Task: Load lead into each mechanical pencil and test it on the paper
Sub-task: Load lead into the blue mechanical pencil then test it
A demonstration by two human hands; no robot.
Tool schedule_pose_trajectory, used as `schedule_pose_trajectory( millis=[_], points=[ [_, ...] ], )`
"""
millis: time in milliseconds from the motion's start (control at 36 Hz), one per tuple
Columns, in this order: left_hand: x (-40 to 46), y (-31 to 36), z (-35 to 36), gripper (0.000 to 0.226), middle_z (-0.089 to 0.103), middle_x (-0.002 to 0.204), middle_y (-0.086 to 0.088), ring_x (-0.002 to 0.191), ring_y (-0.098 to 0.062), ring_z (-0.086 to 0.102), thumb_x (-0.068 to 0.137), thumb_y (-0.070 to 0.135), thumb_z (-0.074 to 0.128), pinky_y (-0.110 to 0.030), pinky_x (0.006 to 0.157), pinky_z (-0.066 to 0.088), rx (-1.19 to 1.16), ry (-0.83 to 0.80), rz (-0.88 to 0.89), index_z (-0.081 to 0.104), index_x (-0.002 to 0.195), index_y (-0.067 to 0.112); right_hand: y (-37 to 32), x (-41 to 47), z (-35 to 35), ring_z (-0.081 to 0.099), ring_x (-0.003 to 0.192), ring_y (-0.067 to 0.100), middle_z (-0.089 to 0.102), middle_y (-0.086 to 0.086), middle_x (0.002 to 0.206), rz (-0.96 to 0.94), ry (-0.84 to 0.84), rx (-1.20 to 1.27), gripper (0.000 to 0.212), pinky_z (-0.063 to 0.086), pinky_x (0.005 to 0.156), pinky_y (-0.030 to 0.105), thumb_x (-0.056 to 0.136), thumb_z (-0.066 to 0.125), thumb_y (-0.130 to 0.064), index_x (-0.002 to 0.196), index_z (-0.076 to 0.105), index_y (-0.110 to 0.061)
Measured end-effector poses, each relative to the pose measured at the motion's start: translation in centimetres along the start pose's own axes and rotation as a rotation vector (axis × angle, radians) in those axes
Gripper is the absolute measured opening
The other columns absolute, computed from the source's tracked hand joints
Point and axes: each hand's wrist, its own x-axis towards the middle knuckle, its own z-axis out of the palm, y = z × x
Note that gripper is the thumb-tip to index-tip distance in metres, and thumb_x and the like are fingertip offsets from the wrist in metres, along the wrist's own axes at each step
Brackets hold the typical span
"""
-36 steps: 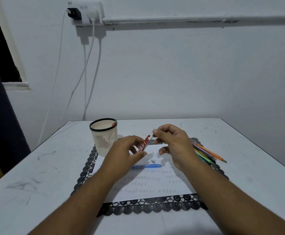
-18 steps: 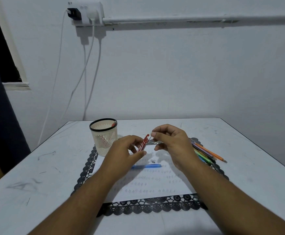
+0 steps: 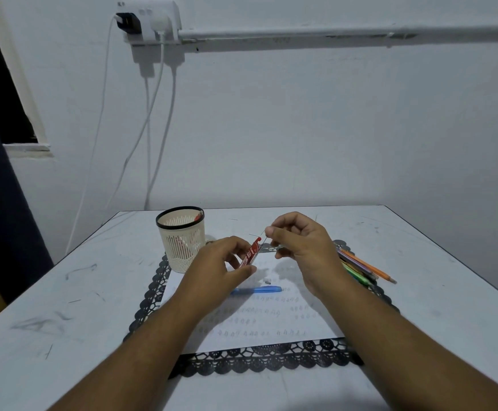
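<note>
My left hand point(image 3: 221, 262) grips a small red lead case point(image 3: 251, 253), tilted with its open end up, above the white paper point(image 3: 259, 318). My right hand point(image 3: 299, 244) pinches a thin lead point(image 3: 262, 233) between thumb and forefinger just above the case's mouth. A clear pencil part point(image 3: 267, 249) shows under that hand; its hold on it is hidden. A blue mechanical pencil point(image 3: 256, 290) lies on the paper below my hands, with a small grey cap point(image 3: 267, 281) beside it. Rows of pencil marks cover the paper.
A cream mesh pen cup point(image 3: 181, 240) stands at the back left of the black lace mat point(image 3: 150, 304). Several coloured pencils point(image 3: 363, 268) lie on the mat's right side, behind my right wrist. The scuffed white table point(image 3: 64, 292) meets a wall with hanging cables.
My right hand has drawn the thin lead slightly up and left, out of the red case. My left hand and the case have barely moved.
</note>
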Motion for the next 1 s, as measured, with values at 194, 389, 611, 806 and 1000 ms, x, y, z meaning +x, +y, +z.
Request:
schedule_pose_trajectory(
  millis=[194,389,611,806,1000],
  points=[
    [0.0,0.1,0.1,0.023,0.069,0.095,0.025,0.090,0.002,0.065,0.086,0.028,0.083,-0.032,0.079,0.058,-0.010,-0.004,-0.011,0.069,0.100,0.040,0.2,-0.2,0.2,0.071,0.084,0.017,0.077,-0.005,0.089,-0.081,0.033,-0.142,0.003,0.063,0.075,0.035,0.093,0.078,-0.020,0.090,0.078,-0.021],
    [-0.1,0.5,-0.1,0.023,0.070,0.096,0.020,0.091,0.001,0.065,0.086,0.025,0.083,-0.029,0.077,0.056,-0.027,-0.007,-0.030,0.070,0.102,0.037,-0.7,-0.2,0.0,0.072,0.080,0.021,0.078,0.007,0.092,-0.039,0.069,0.082,0.002,0.059,0.059,0.031,0.094,0.075,-0.009,0.093,0.074,-0.011],
    [-0.1,0.8,-0.2,0.024,0.074,0.096,0.014,0.089,-0.006,0.070,0.088,0.016,0.080,-0.026,0.074,0.057,-0.184,-0.037,-0.085,0.074,0.103,0.034,-0.9,-0.1,-0.1,0.075,0.081,0.025,0.077,0.009,0.091,-0.023,0.123,0.205,0.002,0.058,0.052,0.031,0.095,0.072,-0.008,0.097,0.071,-0.007],
    [0.0,1.3,-1.0,0.035,0.072,0.100,-0.012,0.083,-0.023,0.071,0.080,0.006,0.082,-0.026,0.056,0.054,-1.082,-0.187,-0.238,0.074,0.113,0.006,-0.9,0.6,-1.1,0.076,0.075,0.027,0.074,0.011,0.090,0.093,0.273,0.436,0.008,0.058,0.050,0.032,0.100,0.068,-0.010,0.107,0.067,-0.007],
    [-0.1,1.4,-1.5,0.072,0.072,0.098,-0.006,0.080,-0.018,0.068,0.054,0.031,0.102,-0.027,0.061,0.059,-1.204,-0.303,-0.220,0.076,0.121,0.020,-0.2,0.8,-1.4,0.076,0.068,0.025,0.069,0.011,0.091,0.183,0.294,0.461,0.006,0.057,0.048,0.028,0.102,0.066,-0.011,0.107,0.066,-0.008]
  ],
)
